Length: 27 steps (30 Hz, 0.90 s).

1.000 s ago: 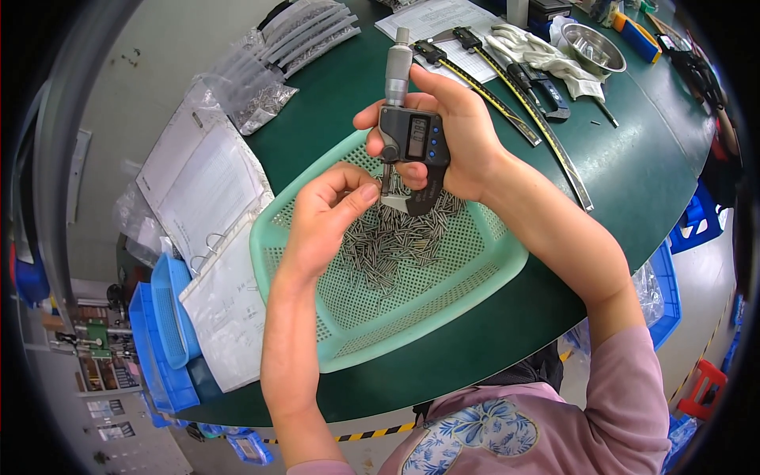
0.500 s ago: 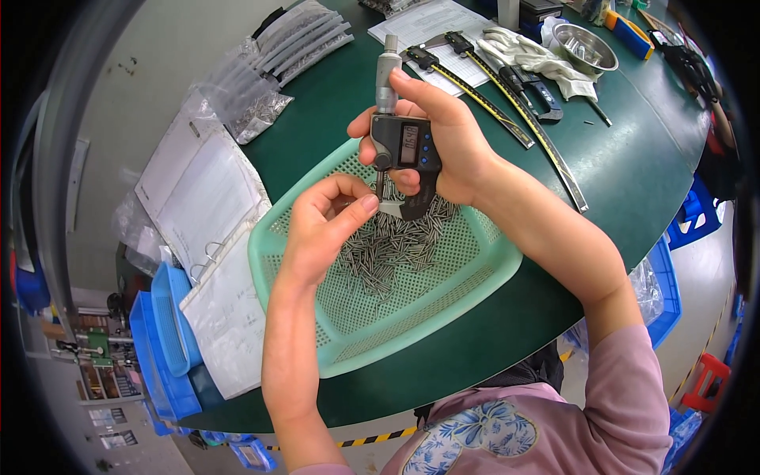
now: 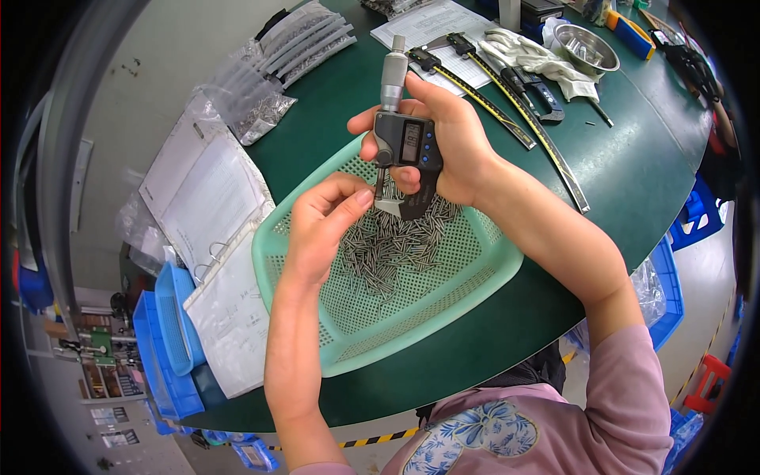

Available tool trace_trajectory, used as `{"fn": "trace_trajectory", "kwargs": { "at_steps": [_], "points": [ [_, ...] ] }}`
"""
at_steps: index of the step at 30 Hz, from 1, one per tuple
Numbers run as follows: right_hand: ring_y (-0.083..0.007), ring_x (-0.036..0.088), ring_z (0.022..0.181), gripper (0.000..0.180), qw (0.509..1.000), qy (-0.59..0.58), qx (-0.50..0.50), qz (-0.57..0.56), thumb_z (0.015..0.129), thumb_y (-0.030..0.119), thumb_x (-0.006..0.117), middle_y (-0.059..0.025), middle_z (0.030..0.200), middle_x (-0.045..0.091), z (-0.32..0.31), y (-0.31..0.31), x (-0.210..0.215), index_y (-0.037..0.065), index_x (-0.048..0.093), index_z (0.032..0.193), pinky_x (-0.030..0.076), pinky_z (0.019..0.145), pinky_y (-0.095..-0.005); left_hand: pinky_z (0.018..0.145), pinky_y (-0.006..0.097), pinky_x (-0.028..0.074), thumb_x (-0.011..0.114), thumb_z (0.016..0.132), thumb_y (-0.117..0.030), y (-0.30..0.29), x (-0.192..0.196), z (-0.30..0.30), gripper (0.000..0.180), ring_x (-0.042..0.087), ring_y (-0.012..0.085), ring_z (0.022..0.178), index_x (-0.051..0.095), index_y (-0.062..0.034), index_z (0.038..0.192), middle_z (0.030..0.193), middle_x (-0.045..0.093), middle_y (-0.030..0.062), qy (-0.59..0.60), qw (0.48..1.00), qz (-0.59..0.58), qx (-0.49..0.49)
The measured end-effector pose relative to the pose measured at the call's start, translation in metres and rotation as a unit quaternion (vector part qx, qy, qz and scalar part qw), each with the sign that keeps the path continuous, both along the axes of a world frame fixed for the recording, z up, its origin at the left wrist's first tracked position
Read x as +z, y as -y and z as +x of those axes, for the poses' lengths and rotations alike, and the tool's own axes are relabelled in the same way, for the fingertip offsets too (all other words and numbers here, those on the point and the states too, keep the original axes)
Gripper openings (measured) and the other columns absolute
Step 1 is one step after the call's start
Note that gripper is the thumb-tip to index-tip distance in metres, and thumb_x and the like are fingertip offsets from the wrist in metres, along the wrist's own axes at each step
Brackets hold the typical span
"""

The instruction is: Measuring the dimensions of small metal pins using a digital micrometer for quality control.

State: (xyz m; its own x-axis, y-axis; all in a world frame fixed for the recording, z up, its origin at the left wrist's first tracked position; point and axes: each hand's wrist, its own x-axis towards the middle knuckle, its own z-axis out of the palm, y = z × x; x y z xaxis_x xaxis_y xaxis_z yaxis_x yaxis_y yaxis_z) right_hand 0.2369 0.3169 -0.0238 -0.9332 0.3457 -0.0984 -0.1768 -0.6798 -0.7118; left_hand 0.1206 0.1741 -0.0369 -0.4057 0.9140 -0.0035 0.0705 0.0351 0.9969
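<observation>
My right hand is wrapped round a digital micrometer, held upright over the basket with its thimble at the top. My thumb rests beside the thimble. Thumb and forefinger of my left hand are pinched together at the micrometer's measuring gap, on a small metal pin that is almost wholly hidden by the fingertips. Below both hands, a heap of short metal pins lies in a light green perforated plastic basket.
Left of the basket lies an open ring binder with papers, near blue trays. Bags of metal parts lie at the far left. Two calipers, white gloves and a metal bowl occupy the far right of the green table.
My right thumb has shifted slightly away from the thimble. The micrometer's display reads differently. My left hand keeps its pinch at the gap, and the whole view has shifted slightly.
</observation>
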Motion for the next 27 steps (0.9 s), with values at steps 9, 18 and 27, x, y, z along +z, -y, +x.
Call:
{"fn": "trace_trajectory", "kwargs": {
  "at_steps": [9, 18, 27],
  "points": [
    [-0.0099, 0.040, 0.039, 0.056, 0.999, 0.004, -0.016, 0.027, 0.082, 0.055, 0.041, -0.0061, 0.065, 0.057, 0.000, 0.001, 0.000, 0.001, 0.056, 0.085, 0.033, 0.040, -0.0231, 0.064, 0.021, 0.036, 0.060, 0.080, -0.009, 0.001, 0.000, 0.001, 0.010, 0.046, 0.0058, 0.070, 0.059, 0.0009, 0.079, 0.079, 0.054, 0.0000, -0.012, 1.000, 0.014, -0.012],
    [-0.0104, 0.043, 0.041, 0.059, 0.999, 0.003, -0.007, 0.035, 0.088, 0.054, 0.031, -0.0065, 0.069, 0.057, 0.000, 0.001, -0.002, 0.000, 0.055, 0.095, 0.034, 0.038, -0.0221, 0.064, 0.020, 0.036, 0.059, 0.080, -0.009, -0.002, -0.001, 0.001, 0.009, 0.046, 0.0052, 0.070, 0.059, 0.0001, 0.080, 0.076, 0.054, -0.0008, -0.001, 1.000, 0.002, -0.015],
    [-0.0104, 0.042, 0.043, 0.060, 0.999, 0.022, -0.038, 0.020, 0.087, 0.052, 0.029, -0.0072, 0.071, 0.058, 0.000, -0.001, 0.001, -0.001, 0.056, 0.094, 0.034, 0.041, -0.0221, 0.074, 0.031, 0.042, 0.064, 0.069, -0.005, -0.005, -0.011, -0.004, 0.016, 0.056, 0.0241, 0.082, 0.061, -0.0005, 0.084, 0.085, 0.054, 0.0091, -0.399, 0.910, -0.053, 0.098]
  ]
}}
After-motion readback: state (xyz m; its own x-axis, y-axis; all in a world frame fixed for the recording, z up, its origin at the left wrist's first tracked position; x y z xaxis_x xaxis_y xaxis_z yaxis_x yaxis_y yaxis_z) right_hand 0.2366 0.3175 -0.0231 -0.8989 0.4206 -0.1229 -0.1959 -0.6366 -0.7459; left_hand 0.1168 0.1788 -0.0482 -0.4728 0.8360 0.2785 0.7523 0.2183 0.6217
